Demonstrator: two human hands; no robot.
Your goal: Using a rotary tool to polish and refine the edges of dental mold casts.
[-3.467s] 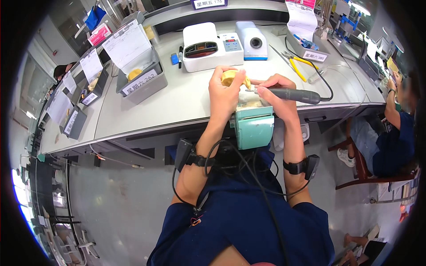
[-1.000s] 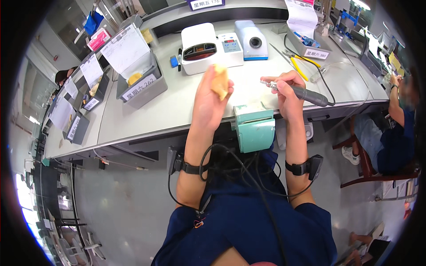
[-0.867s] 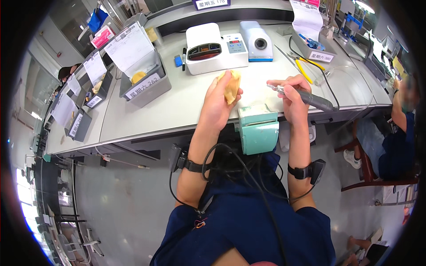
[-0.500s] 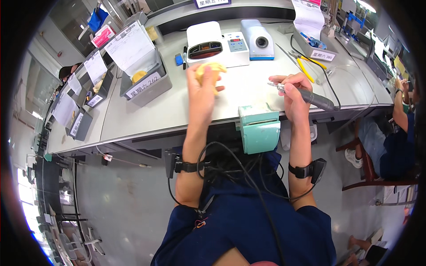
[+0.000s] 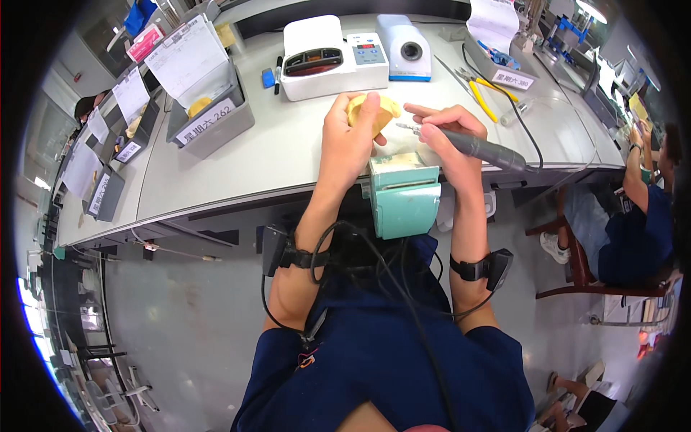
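Observation:
My left hand (image 5: 348, 141) is closed around a yellow plaster dental model (image 5: 386, 112), its thumb lying across the near side. The model is tilted up, and my palm and fingers cover part of it. Just to the right, my right hand (image 5: 458, 147) grips a dark rotary handpiece (image 5: 493, 153) like a pen. The handpiece's thin metal tip points left toward the model, with a small gap between them. Below both hands, a green bench block (image 5: 407, 210) with a pale, worn top juts out from the table edge.
Behind my hands stand a white device with a red display (image 5: 314, 66) and a blue-white box with a round opening (image 5: 407, 52). Yellow-handled pliers (image 5: 484, 101) lie at right. Grey trays (image 5: 229, 129) with papers line the left. A co-worker (image 5: 637, 223) sits at far right.
My left hand has brought the model right, nearer the handpiece, and turned it. My right hand has come slightly left. The whole view has shifted a little.

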